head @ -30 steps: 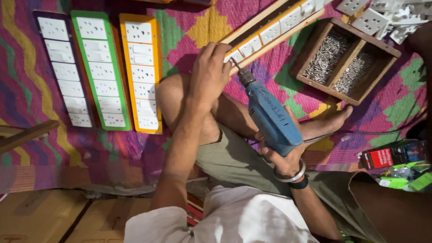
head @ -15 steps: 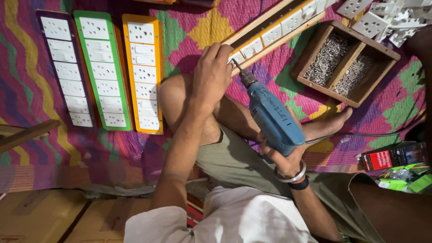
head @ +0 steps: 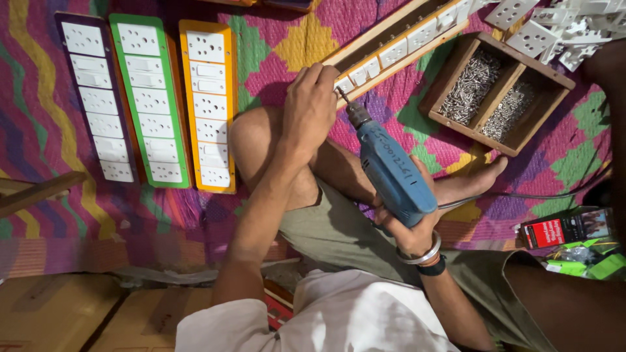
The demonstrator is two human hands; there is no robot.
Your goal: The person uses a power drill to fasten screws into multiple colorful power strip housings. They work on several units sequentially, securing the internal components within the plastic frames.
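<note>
Drill [head: 393, 175]: our right hand [head: 407, 228] wraps its grip; fingers closed around it.
Axis: long body slants toward upper left, bit on the wooden socket strip [head: 398, 45].
Left hand [head: 312, 104]: nearer the bit; fingers pressed together, pinning the strip, centre frame.
Screw box [head: 495, 91]: upper right.

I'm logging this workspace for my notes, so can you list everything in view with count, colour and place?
finished switch boards: three, purple, green and orange frames, upper left on the mat
wooden board: one, white sockets, top centre, under the left hand
blue drill: one, centre, bit at the board
wooden tray: one, two compartments of silver screws, upper right
loose sockets: white pile, top right
patterned mat: one, multicoloured, underneath
left hand: steadying the board
right hand: gripping the drill
</note>
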